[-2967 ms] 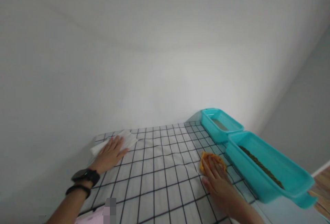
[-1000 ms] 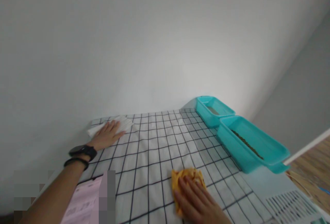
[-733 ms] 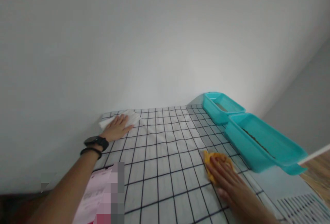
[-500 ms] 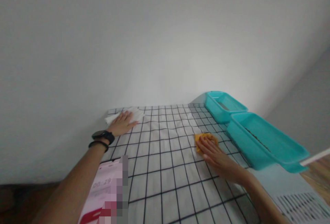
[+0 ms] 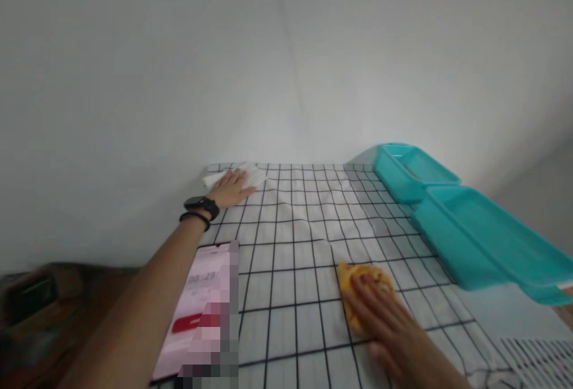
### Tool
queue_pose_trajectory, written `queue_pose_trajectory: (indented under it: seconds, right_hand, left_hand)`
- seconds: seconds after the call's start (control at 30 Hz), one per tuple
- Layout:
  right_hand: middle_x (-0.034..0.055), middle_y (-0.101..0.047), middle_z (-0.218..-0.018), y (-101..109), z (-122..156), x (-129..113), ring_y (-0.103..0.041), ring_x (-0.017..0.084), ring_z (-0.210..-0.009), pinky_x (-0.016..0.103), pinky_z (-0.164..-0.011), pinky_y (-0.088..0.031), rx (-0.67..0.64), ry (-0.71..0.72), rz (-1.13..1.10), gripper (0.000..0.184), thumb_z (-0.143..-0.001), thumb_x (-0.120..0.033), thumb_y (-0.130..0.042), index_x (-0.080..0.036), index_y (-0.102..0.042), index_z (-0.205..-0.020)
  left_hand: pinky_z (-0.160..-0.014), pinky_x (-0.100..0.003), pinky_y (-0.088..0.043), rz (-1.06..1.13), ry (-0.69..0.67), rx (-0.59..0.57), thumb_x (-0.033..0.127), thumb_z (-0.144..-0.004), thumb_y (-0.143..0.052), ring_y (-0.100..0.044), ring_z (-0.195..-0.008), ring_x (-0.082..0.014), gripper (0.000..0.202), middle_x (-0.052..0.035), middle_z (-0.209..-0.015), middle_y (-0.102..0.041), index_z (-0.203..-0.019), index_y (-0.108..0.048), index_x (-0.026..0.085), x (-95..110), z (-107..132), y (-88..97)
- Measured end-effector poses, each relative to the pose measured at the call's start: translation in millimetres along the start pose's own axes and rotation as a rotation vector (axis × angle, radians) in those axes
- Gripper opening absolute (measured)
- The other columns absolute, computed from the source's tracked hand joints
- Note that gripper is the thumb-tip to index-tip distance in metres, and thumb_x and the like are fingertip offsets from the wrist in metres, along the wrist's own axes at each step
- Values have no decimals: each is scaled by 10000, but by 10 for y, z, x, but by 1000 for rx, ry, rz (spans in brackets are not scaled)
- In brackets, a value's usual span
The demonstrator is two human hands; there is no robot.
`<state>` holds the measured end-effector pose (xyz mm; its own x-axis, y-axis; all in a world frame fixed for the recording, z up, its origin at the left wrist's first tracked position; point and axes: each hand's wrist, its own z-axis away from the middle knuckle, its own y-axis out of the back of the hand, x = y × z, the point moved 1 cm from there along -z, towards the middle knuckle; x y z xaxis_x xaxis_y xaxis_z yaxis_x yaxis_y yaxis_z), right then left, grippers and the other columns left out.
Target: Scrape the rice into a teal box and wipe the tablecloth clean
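My right hand (image 5: 394,329) lies flat, fingers spread, on an orange cloth (image 5: 358,290) and presses it onto the white tablecloth with a black grid (image 5: 304,240). My left hand (image 5: 233,187) reaches to the far left corner. It rests flat on a white tissue (image 5: 250,175) there. A black watch and a black band sit on that wrist.
Two teal plastic trays (image 5: 474,240) stand along the right side, the nearer one longer. A phone with a pink screen (image 5: 197,311) lies at the left front. A white wall rises right behind the table. A white slotted surface (image 5: 532,353) shows at the lower right.
My right hand has slid the orange cloth back toward me after pushing it out toward the trays. The left hand stays on the tissue. The view has shifted.
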<state>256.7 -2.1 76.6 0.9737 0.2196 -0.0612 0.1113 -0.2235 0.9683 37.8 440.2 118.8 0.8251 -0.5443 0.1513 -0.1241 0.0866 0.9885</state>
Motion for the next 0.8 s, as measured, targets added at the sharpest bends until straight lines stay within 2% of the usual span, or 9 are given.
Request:
queue_pose_trajectory:
  seconds: [0.1, 0.17, 0.23, 0.33, 0.43, 0.5, 0.63, 0.7, 0.8]
  right_hand:
    - [25, -192, -1603, 173, 154, 451, -241, 289, -1452, 522, -1128, -329, 32, -291, 36, 618, -986, -339, -319, -297, -67, -1549]
    - [15, -171, -1608, 186, 68, 448, -224, 300, -1455, 544, -1130, -315, 43, -303, 17, 617, -987, -355, -306, -309, -49, -1546]
    - [16, -190, -1602, 137, -144, 179, -242, 290, -1451, 515, -1124, -341, 7, -175, -37, 623, -988, -356, -317, -312, -42, -1546]
    - [59, -288, -1567, -21, -521, -522, -310, 291, -1424, 442, -1091, -406, -34, 163, -149, 672, -967, -407, -418, -249, -127, -1552]
    - [67, -478, -1463, -188, -744, -1113, -464, 255, -1337, 361, -1038, -468, 191, 377, -100, 582, -964, -373, -484, -216, -319, -1500]
    - [26, -516, -1439, -222, -744, -1227, -509, 212, -1300, 310, -1023, -479, 289, 419, -10, 503, -971, -336, -491, -238, -392, -1455]
    - [36, -477, -1473, 23, -393, -693, -468, 202, -1336, 291, -1015, -484, 153, 351, 56, 556, -985, -407, -421, -224, -322, -1500]
    - [50, -379, -1533, 197, -108, -212, -374, 225, -1398, 352, -1058, -452, 27, 107, 42, 590, -989, -389, -377, -220, -230, -1535]
    - [30, -217, -1597, 364, 274, 360, -242, 249, -1452, 470, -1128, -350, 63, -258, 32, 599, -996, -298, -322, -282, -98, -1551]
  left_hand:
    - [-1161, -624, -138, 22, -9, 17, 517, -906, -489, -194, -1465, -350, 653, -110, -1612, -230, -1467, -327, 226, 6, 9, -1]
    - [-1154, -633, -154, 29, -10, 28, 494, -902, -516, -216, -1455, -353, 632, -106, -1605, -247, -1453, -352, 233, 19, 15, 4]
    - [-1148, -633, -177, 29, -11, 44, 480, -904, -522, -235, -1447, -354, 619, -112, -1597, -261, -1446, -365, 226, 38, 20, 14]
    - [-1129, -631, -236, 23, -25, 67, 446, -902, -547, -302, -1417, -349, 578, -115, -1567, -319, -1416, -407, 222, 57, 37, 34]
    - [-1104, -624, -296, 27, -56, 93, 420, -897, -567, -369, -1378, -342, 542, -116, -1531, -375, -1386, -445, 219, 57, 81, 61]
    - [-1091, -616, -319, 42, -84, 119, 409, -904, -562, -401, -1355, -334, 528, -121, -1514, -396, -1380, -450, 208, 59, 123, 83]
    - [-1084, -601, -329, 84, -120, 156, 377, -916, -556, -432, -1328, -324, 503, -129, -1494, -415, -1366, -460, 172, 92, 198, 121]
    - [-1099, -590, -308, 106, -124, 166, 373, -931, -531, -421, -1337, -324, 496, -128, -1495, -407, -1368, -457, 150, 111, 214, 126]
    - [-1119, -574, -268, 140, -140, 178, 369, -963, -467, -398, -1353, -336, 505, -126, -1495, -390, -1385, -427, 95, 116, 210, 116]
